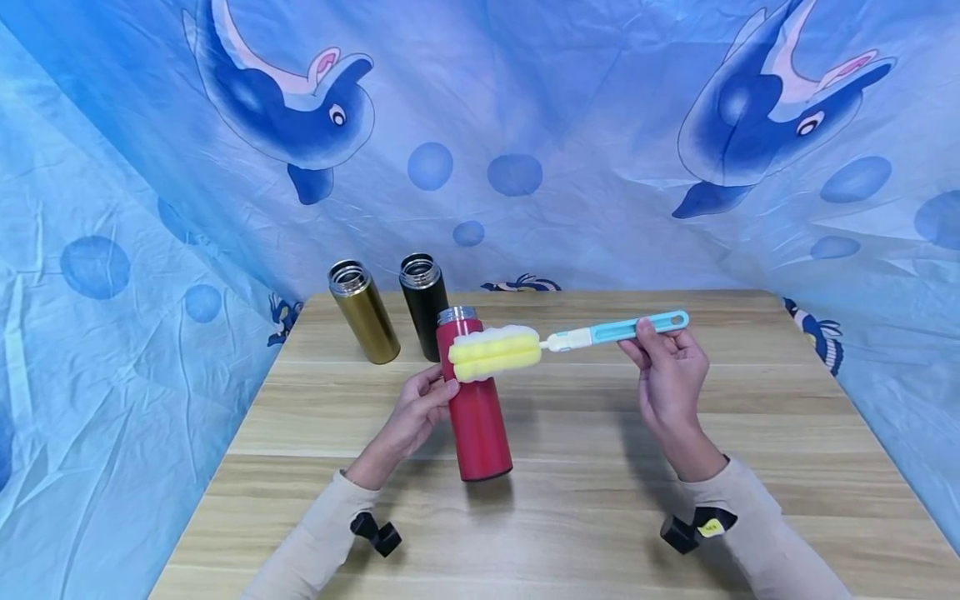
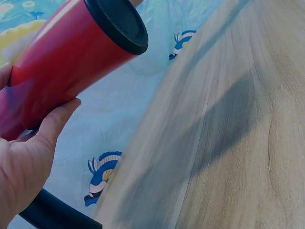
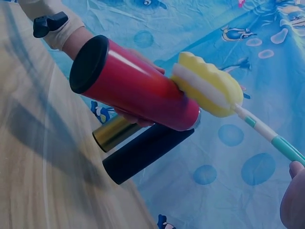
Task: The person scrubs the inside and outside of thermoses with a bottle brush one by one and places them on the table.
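Observation:
My left hand (image 1: 422,408) grips a red thermos bottle (image 1: 480,429) around its upper body, tilted above the table. The bottle has no lid on its steel neck, and its dark base (image 2: 121,24) faces the left wrist camera. My right hand (image 1: 671,367) pinches the turquoise handle of a bottle brush (image 1: 600,333) between thumb and fingers. The brush's yellow and white sponge head (image 3: 207,86) lies across the upper part of the red bottle in the head view, pointing left. In the right wrist view the sponge is beside the bottle's neck end.
A gold thermos bottle (image 1: 365,317) and a black thermos bottle (image 1: 423,300) stand uncapped at the back left of the wooden table (image 1: 600,517). A blue cloth (image 1: 600,242) with dolphin prints hangs behind and at both sides. Each sleeve carries a black wrist camera.

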Available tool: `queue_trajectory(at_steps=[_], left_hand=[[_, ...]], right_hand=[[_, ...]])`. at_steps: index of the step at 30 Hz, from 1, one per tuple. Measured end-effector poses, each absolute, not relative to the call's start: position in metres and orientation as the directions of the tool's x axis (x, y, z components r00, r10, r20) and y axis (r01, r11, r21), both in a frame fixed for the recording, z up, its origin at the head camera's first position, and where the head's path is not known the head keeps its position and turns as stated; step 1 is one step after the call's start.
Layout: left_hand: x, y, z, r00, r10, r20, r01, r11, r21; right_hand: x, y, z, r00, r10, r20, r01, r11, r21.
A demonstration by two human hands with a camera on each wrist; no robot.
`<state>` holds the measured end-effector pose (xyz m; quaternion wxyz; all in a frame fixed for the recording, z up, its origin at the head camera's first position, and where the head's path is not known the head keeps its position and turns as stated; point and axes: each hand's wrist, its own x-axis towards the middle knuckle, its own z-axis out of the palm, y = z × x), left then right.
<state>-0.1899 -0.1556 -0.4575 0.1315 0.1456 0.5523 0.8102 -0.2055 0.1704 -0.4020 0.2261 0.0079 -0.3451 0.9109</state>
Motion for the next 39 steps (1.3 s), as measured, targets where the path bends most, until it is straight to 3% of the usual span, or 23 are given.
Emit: queue_trajectory(at_steps=[39], left_hand=[[-0.191, -0.165, -0.452, -0.927, 0.367, 0.081, -0.05, -0.334, 0.941]], right_hand=[[-0.173, 0.182, -0.42, -0.954, 0.266, 0.136, -0.28, -0.638, -0.717]])
